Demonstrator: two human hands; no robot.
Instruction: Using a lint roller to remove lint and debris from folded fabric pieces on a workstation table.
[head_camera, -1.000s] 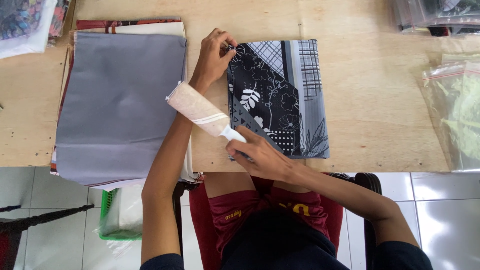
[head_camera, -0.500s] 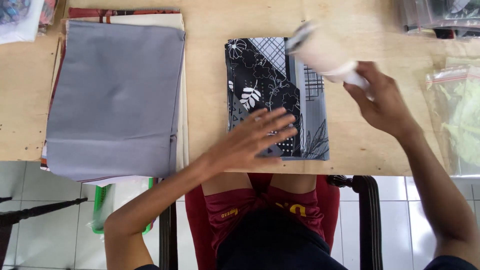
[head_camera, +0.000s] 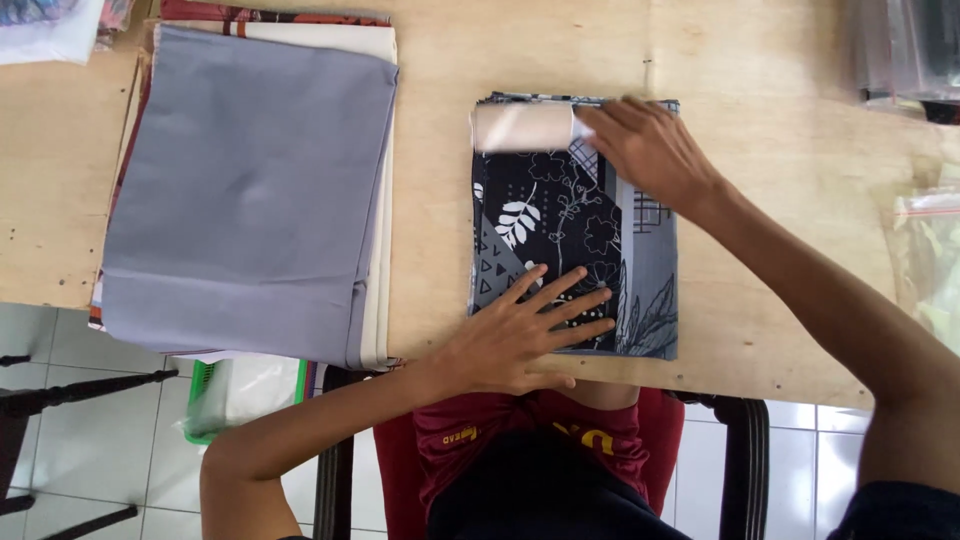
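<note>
The folded patterned cloth (head_camera: 575, 230), black and grey with white leaf and flower prints, lies flat on the wooden surface (head_camera: 780, 150) directly in front of the person. Its long axis runs from the near edge of the surface toward the far edge, with 1 short edge at the near side and the other at the far side. The left hand (head_camera: 520, 335) rests palm down on the near end of the cloth, its grip fully open, fingers spread and flat, holding nothing. The right hand (head_camera: 650, 155) is at the far end of the cloth, its grip closed on the handle of a lint roller (head_camera: 522, 127). The roller's pale cylinder lies across the far left corner of the cloth, its long axis crosswise to that of the cloth and its free end pointing to the person's left. To the left, well apart from the patterned cloth, a stack of folded fabrics (head_camera: 250, 190) topped by a plain grey piece overhangs the near edge of the surface. Clear plastic bags (head_camera: 925, 250) lie at the right edge.
</note>
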